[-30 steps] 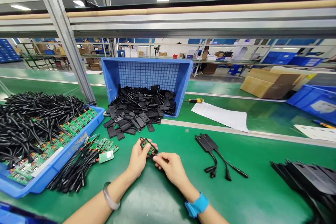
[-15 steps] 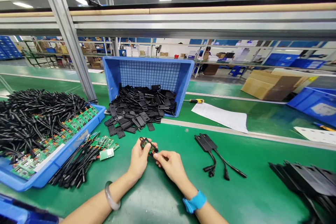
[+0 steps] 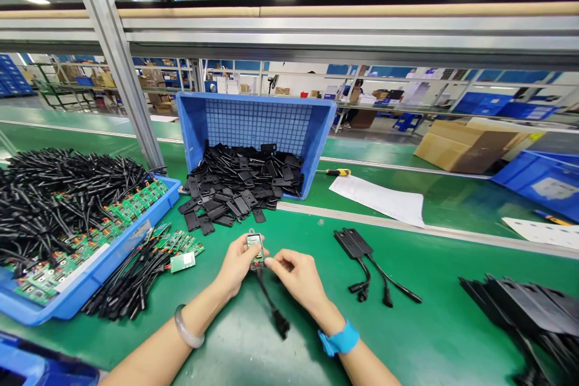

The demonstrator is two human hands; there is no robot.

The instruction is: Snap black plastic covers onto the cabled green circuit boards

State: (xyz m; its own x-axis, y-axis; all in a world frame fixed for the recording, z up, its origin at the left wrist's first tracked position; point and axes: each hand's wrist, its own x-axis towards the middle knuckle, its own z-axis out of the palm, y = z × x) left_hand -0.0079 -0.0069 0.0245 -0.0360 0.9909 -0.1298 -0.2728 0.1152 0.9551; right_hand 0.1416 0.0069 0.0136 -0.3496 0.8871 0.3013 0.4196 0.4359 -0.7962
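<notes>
My left hand (image 3: 239,262) is closed around a small black plastic housing (image 3: 252,231) with a green circuit board (image 3: 254,245) lying in it, thumb pressed on the board. A black cable (image 3: 268,297) with connector ends hangs from the housing's near end onto the bench. My right hand (image 3: 296,274) has its fingers curled, thumb and index tips together at the housing's lower right edge; what they pinch, if anything, is hidden. Two black cased units with cables (image 3: 353,243) lie to the right. Left of my hands is a pile of cabled boards (image 3: 131,283).
A tipped blue crate (image 3: 326,114) spills black housings (image 3: 244,184) behind my hands. A blue tray (image 3: 174,193) of cabled boards stands left. A screwdriver (image 3: 339,172) and paper sheet (image 3: 380,198) lie beyond; more black cased units (image 3: 529,304) are stacked at right.
The housing with its board has turned more upright, and its cable now hangs toward me in view. My right hand has shifted slightly right, its fingers lifted off the cable end.
</notes>
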